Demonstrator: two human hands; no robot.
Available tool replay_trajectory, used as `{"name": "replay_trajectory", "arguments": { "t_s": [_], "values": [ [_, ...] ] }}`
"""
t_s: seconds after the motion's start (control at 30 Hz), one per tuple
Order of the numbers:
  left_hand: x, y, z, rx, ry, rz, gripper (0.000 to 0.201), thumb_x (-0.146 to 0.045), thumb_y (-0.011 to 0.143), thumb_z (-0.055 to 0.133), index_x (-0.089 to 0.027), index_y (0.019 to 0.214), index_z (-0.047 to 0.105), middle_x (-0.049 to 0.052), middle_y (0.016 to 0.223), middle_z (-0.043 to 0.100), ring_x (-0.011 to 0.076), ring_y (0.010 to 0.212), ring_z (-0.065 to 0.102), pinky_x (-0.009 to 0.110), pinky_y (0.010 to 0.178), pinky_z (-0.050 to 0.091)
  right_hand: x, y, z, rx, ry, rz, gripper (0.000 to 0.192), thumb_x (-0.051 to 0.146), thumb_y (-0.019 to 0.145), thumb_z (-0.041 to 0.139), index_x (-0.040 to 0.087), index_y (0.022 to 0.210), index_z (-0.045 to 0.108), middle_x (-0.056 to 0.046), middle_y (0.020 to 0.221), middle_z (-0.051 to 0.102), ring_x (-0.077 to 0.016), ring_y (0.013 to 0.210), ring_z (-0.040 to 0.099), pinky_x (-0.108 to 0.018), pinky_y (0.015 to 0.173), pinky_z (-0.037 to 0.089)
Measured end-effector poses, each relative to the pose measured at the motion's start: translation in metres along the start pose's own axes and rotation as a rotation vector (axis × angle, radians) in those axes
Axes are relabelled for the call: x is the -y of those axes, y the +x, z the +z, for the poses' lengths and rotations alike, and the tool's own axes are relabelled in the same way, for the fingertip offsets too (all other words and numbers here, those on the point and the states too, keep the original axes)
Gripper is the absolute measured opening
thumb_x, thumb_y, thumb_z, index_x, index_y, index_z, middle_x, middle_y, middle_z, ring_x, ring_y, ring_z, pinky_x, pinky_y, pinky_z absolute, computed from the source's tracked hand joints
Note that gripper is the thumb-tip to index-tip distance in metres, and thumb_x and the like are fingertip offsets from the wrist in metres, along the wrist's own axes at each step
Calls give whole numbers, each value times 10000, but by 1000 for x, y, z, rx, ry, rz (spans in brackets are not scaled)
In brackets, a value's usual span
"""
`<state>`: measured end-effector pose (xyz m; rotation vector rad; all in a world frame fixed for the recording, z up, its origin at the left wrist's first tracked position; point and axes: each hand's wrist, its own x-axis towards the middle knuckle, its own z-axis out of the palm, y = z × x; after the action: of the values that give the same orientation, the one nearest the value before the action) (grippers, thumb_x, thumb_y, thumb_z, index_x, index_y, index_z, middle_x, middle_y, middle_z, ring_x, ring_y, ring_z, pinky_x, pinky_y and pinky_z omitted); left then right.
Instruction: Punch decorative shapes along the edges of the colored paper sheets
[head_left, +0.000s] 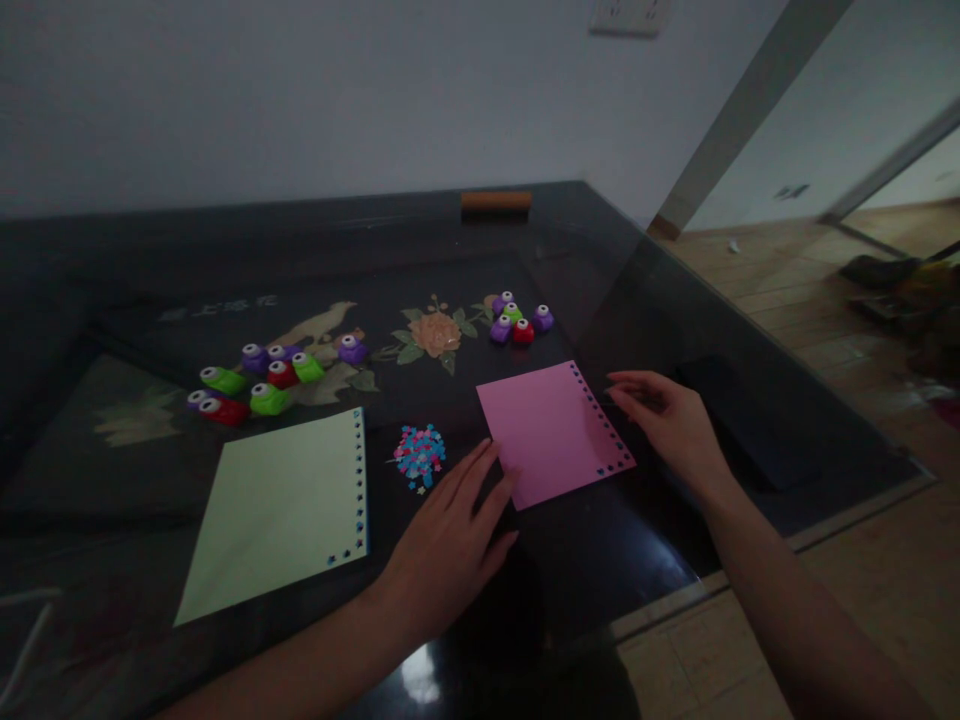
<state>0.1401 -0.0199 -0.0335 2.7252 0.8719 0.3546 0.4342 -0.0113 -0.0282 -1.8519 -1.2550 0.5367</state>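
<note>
We had both hands on the pink paper sheet [553, 432], which lay flat near the front right edge of the worktop [652, 330]. Left hand [450, 540] rested palm down, fingers spread and open, fingertips pressing the sheet's near left corner; it gripped nothing. Right hand [671, 420] sat at the sheet's right edge, along the row of punched holes, fingers loosely curled and touching the paper rim, not closed on it. Pile of punched confetti [420, 455] lay just beside the sheet's left edge, and the pale green sheet [281, 510], punched along its right edge too, sat toward the front left. Small paper punches were in two clusters further back: one left of centre [262, 380], one near the flower inlay [517, 320]. We judged the step as squaring or turning the pink sheet; the next move would call for a light pinch on an edge.
</note>
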Motion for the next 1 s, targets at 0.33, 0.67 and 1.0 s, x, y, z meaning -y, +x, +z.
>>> {"name": "replay_trajectory", "arguments": {
  "t_s": [0.33,0.67,1.0],
  "values": [
    [-1,0,2,26,70,-70,568,-316,879,520,-176,1395,327,192,1485,315,326,1397,224,544,1060,352,0,-1,3,36,50,-10,300,358,759,633,170,989,672,-102,916,716,-250,874,673,-410,788,514],
    [1,2,3,28,96,-43,548,-329,875,517,-171,1375,356,195,1481,322,328,1382,266,538,1063,354,3,-2,4,50,73,3,263,347,754,648,181,954,689,-90,923,725,-251,887,680,-399,791,521],
    [1,4,2,55,80,-45,541,-348,880,502,-168,1371,364,182,1494,304,291,1401,227,510,1108,291,1,0,4,54,84,24,262,360,735,661,184,925,700,-90,926,730,-257,876,681,-415,811,510]
  ]
}}
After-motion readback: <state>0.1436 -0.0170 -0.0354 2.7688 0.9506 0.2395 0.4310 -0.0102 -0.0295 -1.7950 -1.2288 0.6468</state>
